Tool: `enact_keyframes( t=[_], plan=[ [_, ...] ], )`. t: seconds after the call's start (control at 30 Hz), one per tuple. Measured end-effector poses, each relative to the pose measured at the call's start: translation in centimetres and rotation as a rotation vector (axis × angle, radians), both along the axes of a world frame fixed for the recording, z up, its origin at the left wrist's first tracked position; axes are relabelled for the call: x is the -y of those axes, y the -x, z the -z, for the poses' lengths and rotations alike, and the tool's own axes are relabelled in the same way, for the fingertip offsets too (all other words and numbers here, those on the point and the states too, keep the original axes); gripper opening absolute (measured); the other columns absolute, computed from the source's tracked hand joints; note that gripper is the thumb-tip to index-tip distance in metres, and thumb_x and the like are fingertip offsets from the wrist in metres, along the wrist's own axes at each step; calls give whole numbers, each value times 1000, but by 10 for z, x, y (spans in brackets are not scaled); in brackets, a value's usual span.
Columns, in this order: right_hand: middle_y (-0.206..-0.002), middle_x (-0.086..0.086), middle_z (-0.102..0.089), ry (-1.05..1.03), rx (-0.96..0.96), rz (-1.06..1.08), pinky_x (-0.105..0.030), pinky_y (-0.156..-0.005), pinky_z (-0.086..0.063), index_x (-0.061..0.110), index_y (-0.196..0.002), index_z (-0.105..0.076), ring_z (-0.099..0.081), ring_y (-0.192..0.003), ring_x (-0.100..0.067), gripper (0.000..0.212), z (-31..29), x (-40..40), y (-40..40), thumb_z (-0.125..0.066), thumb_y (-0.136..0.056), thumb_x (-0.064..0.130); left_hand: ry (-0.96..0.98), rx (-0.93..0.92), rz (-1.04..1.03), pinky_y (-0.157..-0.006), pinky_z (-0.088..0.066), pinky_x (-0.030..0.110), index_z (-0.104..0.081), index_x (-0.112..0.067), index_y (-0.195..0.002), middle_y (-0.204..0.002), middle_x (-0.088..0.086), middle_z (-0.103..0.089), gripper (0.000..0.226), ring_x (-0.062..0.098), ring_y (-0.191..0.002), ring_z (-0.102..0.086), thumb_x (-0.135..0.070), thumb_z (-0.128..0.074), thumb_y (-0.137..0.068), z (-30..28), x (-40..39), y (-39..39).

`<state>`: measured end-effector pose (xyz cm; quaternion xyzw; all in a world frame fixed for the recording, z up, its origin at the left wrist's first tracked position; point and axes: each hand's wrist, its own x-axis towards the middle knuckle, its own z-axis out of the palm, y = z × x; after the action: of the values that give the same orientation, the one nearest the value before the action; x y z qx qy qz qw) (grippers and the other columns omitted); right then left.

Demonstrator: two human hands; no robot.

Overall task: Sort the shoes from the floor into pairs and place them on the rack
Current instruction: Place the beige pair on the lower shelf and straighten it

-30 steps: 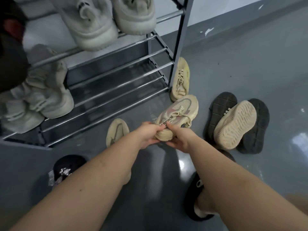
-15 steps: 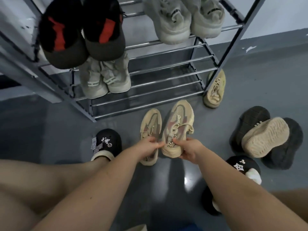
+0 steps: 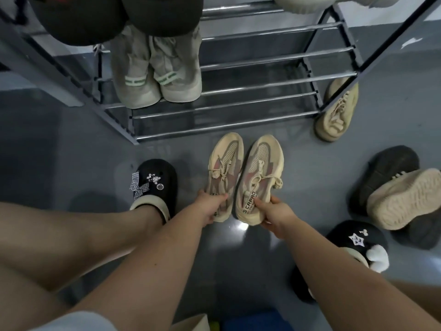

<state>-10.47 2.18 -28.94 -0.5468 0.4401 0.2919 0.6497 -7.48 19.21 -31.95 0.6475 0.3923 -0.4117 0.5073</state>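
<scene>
Two beige mesh sneakers, mid-frame, side by side, toes toward the rack (image 3: 238, 96). Left sneaker (image 3: 225, 173) and right sneaker (image 3: 259, 180) both have pink side panels and cream laces; the right one has black lettering on its heel strip. Their inner edges touch or nearly touch.

Rack sits top of frame. Grey-green pair (image 3: 156, 75) sits at the left end of the lower shelf; the bars to its right are bare. Dark shoes (image 3: 114, 17) on the shelf above, upper left, and pale soles at the top edge, upper right. The rack's front bar is just beyond the sneaker toes, with a strip of grey floor between.

Floor around: tan shoe (image 3: 337, 111) against the rack's right leg; a cream shoe (image 3: 405, 199) sole-up on top of dark grey shoes (image 3: 384, 173) at right edge. Black clogs on the person's feet: one at centre left (image 3: 155, 180), one at lower right (image 3: 355, 240). Open floor between left clog and left sneaker, and right of the right sneaker.

Left hand (image 3: 210, 206) grips the left sneaker at the heel, fingers curled over the collar. Right hand (image 3: 274, 211) pinches the right sneaker's heel, thumb on top, fingers underneath.
</scene>
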Motion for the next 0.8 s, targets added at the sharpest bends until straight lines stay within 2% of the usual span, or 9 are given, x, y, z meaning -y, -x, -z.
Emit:
enact_keyframes(
  t=[0.07, 0.17, 0.27, 0.33, 0.47, 0.6, 0.63, 0.73, 0.8],
  plan=[
    [-116, -11, -64, -45, -18, -5, -29, -64, -53, 12, -130, -49, -62, -80, -17, 34, 4, -4, 2, -54, -96, 15, 5, -12, -64, -76, -47, 36, -31, -22, -140, -133, 4, -51, 77, 26, -113, -54, -34, -74, -78, 6, -1, 2],
    [-103, -4, -63, -93, -21, -33, -25, -51, -54, 19, -125, -48, -62, -78, -14, 29, 3, -4, 3, -53, -97, 17, 13, -4, -73, -72, -49, 32, -39, -17, -133, -125, 7, -57, 64, 22, -105, -57, -26, -73, -80, 8, -2, 5],
    [-112, -2, -65, -115, 15, -16, -34, -67, -56, 22, -129, -47, -65, -90, -20, 42, -1, 1, 5, -63, -90, 16, 20, 27, -7, -64, -46, 24, -47, -11, -130, -121, 9, -62, 55, 21, -101, -60, -25, -71, -82, 3, -4, 6],
    [-116, -2, -64, -64, 50, 7, -40, -75, -57, 23, -131, -45, -64, -99, -24, 54, -7, 4, 5, -70, -84, 14, 22, 53, 52, -65, -44, 22, -52, -10, -128, -120, 7, -64, 51, 20, -102, -60, -28, -70, -83, -4, -3, 8],
    [-102, -6, -67, -103, 65, 121, -27, -48, -55, 14, -127, -49, -66, -82, -21, 43, -27, 10, 9, -65, -88, 9, 113, 45, 6, -76, -48, 33, -53, -7, -123, -115, 7, -62, 38, 22, -103, -57, -22, -62, -90, -24, 3, 11],
    [-105, -13, -67, -104, 49, 162, -28, -48, -57, 5, -122, -55, -65, -85, -23, 37, -46, 21, 13, -66, -88, 13, 301, 33, -149, -91, -50, 41, -51, 1, -129, -127, 14, -59, 35, 28, -119, -56, -11, -52, -95, -53, 9, 15],
    [-101, -12, -67, -96, 53, 155, -27, -48, -57, 5, -119, -55, -65, -84, -23, 34, -51, 23, 14, -65, -88, 14, 327, 34, -150, -90, -50, 40, -51, 1, -128, -125, 14, -60, 35, 28, -116, -57, -12, -50, -96, -60, 11, 17],
    [-91, -10, -66, -78, 81, 107, -26, -49, -57, 7, -114, -56, -64, -79, -21, 27, -68, 32, 20, -64, -89, 14, 391, 74, -120, -88, -48, 39, -53, 2, -121, -96, 10, -64, 28, 21, -87, -61, -11, -48, -97, -78, 13, 24],
    [-89, -9, -67, -72, 98, 79, -26, -50, -57, 8, -106, -57, -64, -78, -20, 19, -80, 39, 24, -63, -89, 14, 427, 111, -120, -93, -46, 39, -56, -1, -110, -91, 10, -63, 18, 20, -82, -60, -8, -48, -97, -90, 14, 26]
  ],
)
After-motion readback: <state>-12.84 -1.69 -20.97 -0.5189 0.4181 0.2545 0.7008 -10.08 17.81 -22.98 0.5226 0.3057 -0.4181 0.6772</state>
